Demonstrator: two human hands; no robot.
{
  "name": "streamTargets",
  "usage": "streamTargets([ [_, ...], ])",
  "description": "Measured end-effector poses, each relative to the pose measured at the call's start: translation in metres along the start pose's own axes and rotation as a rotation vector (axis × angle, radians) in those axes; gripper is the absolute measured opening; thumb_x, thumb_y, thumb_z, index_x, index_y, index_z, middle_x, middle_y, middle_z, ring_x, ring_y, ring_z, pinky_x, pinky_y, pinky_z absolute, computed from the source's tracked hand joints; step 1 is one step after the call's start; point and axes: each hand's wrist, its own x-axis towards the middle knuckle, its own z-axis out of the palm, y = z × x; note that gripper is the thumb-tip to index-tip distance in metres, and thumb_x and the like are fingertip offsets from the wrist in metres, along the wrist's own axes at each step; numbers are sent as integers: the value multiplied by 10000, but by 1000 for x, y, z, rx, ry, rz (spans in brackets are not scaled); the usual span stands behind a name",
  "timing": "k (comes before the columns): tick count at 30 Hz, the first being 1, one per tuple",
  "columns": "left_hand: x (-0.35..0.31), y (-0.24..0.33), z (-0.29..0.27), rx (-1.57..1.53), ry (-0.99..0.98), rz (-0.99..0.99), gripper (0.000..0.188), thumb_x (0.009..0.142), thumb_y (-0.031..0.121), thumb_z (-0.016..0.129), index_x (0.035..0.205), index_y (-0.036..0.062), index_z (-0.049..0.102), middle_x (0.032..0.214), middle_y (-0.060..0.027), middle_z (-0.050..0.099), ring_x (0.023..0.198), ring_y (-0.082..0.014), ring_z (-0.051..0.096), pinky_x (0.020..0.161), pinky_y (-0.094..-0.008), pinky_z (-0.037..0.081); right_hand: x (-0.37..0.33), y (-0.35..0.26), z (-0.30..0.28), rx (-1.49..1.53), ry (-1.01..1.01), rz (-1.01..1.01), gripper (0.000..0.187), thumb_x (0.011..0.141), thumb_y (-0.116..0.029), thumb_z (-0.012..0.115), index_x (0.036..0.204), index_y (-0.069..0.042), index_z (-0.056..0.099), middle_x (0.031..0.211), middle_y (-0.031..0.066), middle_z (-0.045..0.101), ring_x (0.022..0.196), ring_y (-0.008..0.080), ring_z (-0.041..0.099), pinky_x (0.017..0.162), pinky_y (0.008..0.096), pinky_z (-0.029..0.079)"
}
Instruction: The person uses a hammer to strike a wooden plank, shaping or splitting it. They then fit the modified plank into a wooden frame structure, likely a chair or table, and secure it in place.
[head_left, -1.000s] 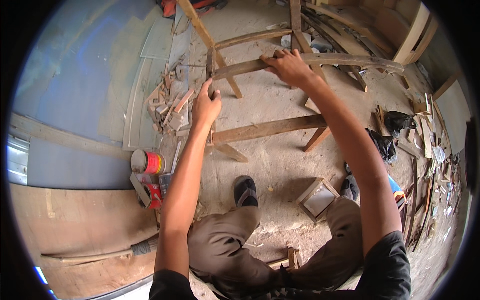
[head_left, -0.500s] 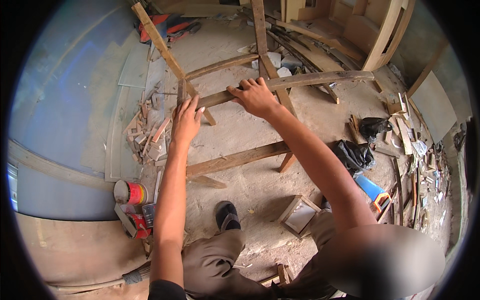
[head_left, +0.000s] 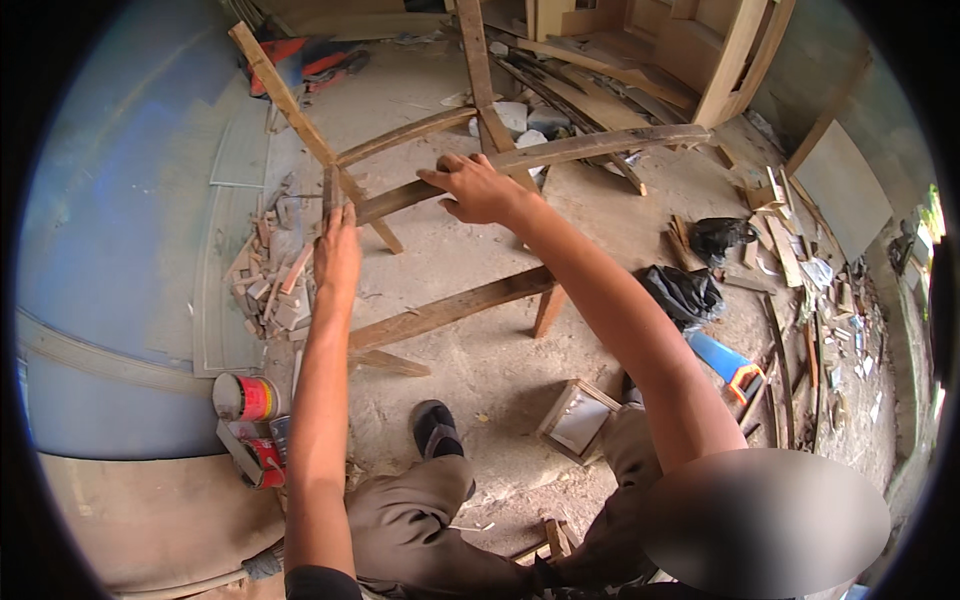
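Observation:
A weathered wooden frame of bars and slanting legs stands before me. Its long top bar (head_left: 590,148) runs from the left corner out to the right. My right hand (head_left: 480,190) is closed over that bar left of its middle, fingers on top and thumb on the near side. At the frame's left corner, my left hand (head_left: 338,255) holds a short upright post (head_left: 332,188), fingers pressed together along it; its thumb is hard to make out. Below both arms lies a lower wooden rail (head_left: 450,310). A thin curved crossbar (head_left: 405,137) joins the legs farther back.
Wood offcuts (head_left: 265,285) are heaped at the left, with paint cans (head_left: 245,397) nearer me. A small wooden box (head_left: 580,418) sits by my feet. On the right lie black plastic bags (head_left: 682,296), a blue-bladed handsaw (head_left: 722,360) and scattered scrap. Boards lean at the back.
My left hand has shifted left off the top bar's end onto the corner post. My right hand stays on the bar. The whole view has turned slightly, moving the scene left.

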Motion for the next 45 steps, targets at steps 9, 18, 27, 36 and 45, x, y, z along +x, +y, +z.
streamTargets([
  [9,0,5,7,3,4,-26,396,952,84,532,1339,9,495,1299,-161,550,1126,-350,595,903,-427,537,-66,83,-29,42,200,47,556,836,-268,628,1349,-85,516,1247,210,572,1205,374,517,1075,495,344],
  [18,0,8,-4,-88,-16,3,396,940,99,553,1315,-17,496,1298,-189,535,1142,-390,555,919,-451,499,-67,85,-5,50,351,13,438,872,-260,636,1279,-115,562,1157,149,616,1150,338,562,1091,494,303],
  [27,2,7,-4,-106,-39,-11,388,939,110,554,1305,-10,502,1308,-184,529,1148,-391,547,920,-450,488,-65,83,-8,48,308,60,466,850,-268,630,1281,-107,559,1217,163,603,1222,348,514,1140,521,242],
  [36,2,4,5,-35,6,13,387,931,104,562,1301,6,506,1236,-167,563,1068,-353,611,856,-424,534,-64,84,-9,88,326,61,456,825,-250,644,1249,-95,586,1162,158,630,1160,330,564,1137,514,255],
  [45,1,9,0,-62,-35,-35,403,941,127,555,1321,10,489,1310,-156,527,1147,-371,556,914,-453,501,-63,84,-13,144,305,80,449,795,-236,640,1214,-83,594,1125,128,647,1113,295,597,1115,536,264],
])
